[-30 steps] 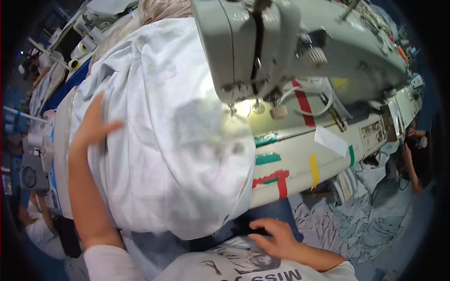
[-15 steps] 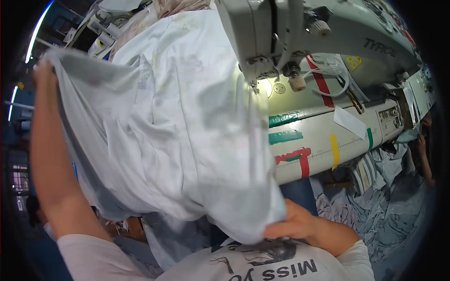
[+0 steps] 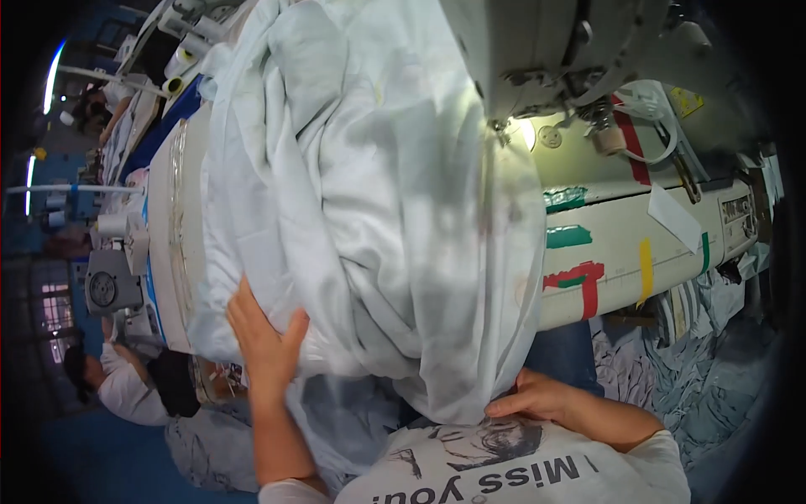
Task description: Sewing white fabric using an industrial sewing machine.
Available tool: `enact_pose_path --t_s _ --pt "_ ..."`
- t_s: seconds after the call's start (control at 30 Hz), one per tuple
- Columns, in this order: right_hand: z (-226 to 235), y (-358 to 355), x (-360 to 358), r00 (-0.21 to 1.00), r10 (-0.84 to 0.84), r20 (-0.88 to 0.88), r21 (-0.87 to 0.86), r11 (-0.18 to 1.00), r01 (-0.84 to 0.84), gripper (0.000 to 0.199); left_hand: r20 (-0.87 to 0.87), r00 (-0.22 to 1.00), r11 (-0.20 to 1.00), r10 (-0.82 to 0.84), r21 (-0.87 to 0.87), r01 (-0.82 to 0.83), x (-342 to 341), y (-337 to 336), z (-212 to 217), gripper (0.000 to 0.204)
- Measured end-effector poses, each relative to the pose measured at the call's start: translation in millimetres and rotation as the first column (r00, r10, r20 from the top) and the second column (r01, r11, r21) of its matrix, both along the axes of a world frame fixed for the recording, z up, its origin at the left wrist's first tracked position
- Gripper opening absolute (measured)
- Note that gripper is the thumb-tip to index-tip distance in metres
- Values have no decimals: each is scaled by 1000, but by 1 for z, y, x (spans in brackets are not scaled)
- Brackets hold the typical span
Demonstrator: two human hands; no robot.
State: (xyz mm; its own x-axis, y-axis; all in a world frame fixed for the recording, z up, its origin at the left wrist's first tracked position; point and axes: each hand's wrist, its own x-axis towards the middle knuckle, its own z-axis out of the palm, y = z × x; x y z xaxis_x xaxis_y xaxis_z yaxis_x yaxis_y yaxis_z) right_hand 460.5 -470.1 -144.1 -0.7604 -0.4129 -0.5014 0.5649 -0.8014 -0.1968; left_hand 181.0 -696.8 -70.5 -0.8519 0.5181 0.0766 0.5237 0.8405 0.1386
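A large pale blue-white cloth [image 3: 361,227] lies in loose folds over the sewing table and hangs down toward my lap. On its near left part rests my left hand [image 3: 264,336], palm down, with the thumb spread away from the fingers. My right hand [image 3: 533,396] pinches the cloth's near right edge, close to my body. The sewing machine [image 3: 546,50] stands at the upper right, and the cloth passes to the left of its lit needle area [image 3: 508,130]. Folds hide the rest of the cloth's edges.
Green, red and yellow tape strips [image 3: 645,269] mark the machine bed, where a white paper piece [image 3: 674,218] lies. Heaped cloth [image 3: 705,395] fills the lower right. Thread cones [image 3: 180,63] stand at the upper left. Another person [image 3: 130,382] sits at the far left.
My left hand has come down and right from its raised position at the far left, and the cloth there has dropped into bunched folds. My right hand still grips the edge.
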Motion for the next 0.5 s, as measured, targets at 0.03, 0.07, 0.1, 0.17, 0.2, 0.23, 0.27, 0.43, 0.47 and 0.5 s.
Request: enact_pose_path --t_s 0.03,0.07,0.1,0.17,0.2,0.23,0.27,0.43,0.47,0.5 --pt "-2 1 -3 1000 18 -1 -11 1000 -18 53 51 989 968 137 207 -145 23 5 -7 56" --pt "-3 4 -4 996 49 75 47 998 -53 53 62 988 967 144 204 -154 19 5 -16 56" --pt "-2 7 -5 986 82 144 98 990 -96 52 2 999 958 53 283 -52 5 1 -17 43" --pt "4 17 -8 984 123 128 136 981 -140 53 -23 998 934 62 353 -50 -62 -7 -3 20" --pt "5 19 -6 994 86 63 105 990 -92 53 -255 947 967 198 211 -145 -121 -26 5 20" --pt "8 20 -6 999 35 14 78 996 -36 53 -374 903 976 211 137 -171 -181 -18 25 23" --pt "20 22 -9 1000 -1 -24 41 999 2 54 -602 794 994 85 110 -23 -250 -24 51 28" --pt "44 36 -18 978 -32 -205 -1 999 32 49 -706 707 998 52 68 -6 -466 55 232 41" --pt "41 39 -18 965 -103 -242 -44 994 95 46 -668 744 999 13 39 17 -488 77 242 44" --pt "43 32 -18 949 -165 -269 -100 985 143 43 -623 782 1000 -20 2 28 -503 84 256 48"
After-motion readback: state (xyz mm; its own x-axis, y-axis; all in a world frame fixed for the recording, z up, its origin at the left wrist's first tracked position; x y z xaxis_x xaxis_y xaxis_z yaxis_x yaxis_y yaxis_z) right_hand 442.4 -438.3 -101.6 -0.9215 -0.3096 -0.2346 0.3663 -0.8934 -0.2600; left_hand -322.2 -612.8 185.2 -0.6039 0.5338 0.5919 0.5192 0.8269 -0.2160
